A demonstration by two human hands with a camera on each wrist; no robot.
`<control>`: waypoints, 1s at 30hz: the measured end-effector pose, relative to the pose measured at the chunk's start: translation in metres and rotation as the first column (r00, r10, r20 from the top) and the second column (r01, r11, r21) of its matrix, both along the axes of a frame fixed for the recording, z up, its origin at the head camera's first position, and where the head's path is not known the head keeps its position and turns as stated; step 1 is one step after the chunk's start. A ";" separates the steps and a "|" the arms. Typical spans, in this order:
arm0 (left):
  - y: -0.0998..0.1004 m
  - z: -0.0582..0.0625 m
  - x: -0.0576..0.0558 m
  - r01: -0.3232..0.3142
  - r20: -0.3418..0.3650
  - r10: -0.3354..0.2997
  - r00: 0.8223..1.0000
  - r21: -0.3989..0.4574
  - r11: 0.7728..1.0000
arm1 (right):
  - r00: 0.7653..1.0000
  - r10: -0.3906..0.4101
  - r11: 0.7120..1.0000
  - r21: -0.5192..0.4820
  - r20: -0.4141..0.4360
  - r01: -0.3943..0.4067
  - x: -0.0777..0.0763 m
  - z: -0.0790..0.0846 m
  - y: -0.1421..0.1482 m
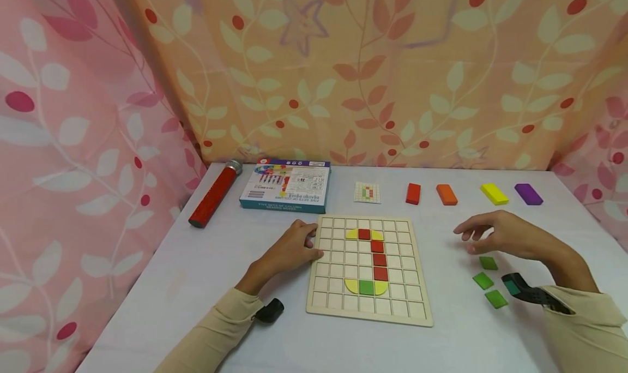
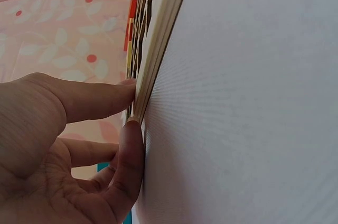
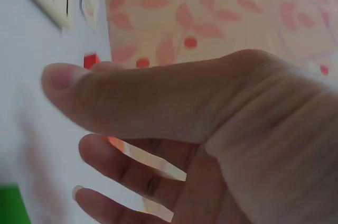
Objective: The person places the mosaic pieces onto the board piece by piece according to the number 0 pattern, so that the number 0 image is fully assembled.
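Three green tiles (image 1: 483,280) lie near your right hand (image 1: 510,235), which is loose and holds nothing, while your left hand (image 1: 289,246) pinches the board (image 1: 370,317) by its edge, so a hard tug could knock its red squares (image 1: 380,259) crooked.

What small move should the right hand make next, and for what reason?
Probably the right hand should lower and pick up the nearest loose green tile: that hand is empty and close to three such tiles, while the left hand holds the edge of the board.
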State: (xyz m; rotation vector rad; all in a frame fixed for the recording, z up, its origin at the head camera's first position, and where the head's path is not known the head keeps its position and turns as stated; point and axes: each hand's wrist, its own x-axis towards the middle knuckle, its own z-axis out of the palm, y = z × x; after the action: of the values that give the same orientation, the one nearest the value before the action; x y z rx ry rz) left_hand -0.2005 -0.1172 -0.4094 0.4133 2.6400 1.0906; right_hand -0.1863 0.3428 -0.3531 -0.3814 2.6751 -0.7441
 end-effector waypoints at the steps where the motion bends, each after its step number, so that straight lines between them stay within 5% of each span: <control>1: 0.000 0.000 0.000 0.000 0.000 0.000 1.000 0.000 1.000 | 1.000 -0.005 1.000 -0.001 0.020 0.005 -0.001 -0.003 0.008; 13: -0.001 0.001 0.001 0.001 -0.005 -0.001 1.000 0.005 1.000 | 0.984 -0.015 0.991 -0.132 0.178 0.039 -0.001 -0.034 0.054; 30: -0.001 0.001 0.001 0.003 -0.001 -0.003 1.000 0.008 1.000 | 0.993 -0.098 0.995 -0.018 0.061 0.100 -0.006 -0.040 0.052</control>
State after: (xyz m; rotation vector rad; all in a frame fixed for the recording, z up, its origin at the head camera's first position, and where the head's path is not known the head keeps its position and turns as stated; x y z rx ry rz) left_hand -0.1992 -0.1181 -0.4084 0.4189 2.6363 1.1003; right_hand -0.1927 0.3946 -0.3934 -0.2290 2.6474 -0.7999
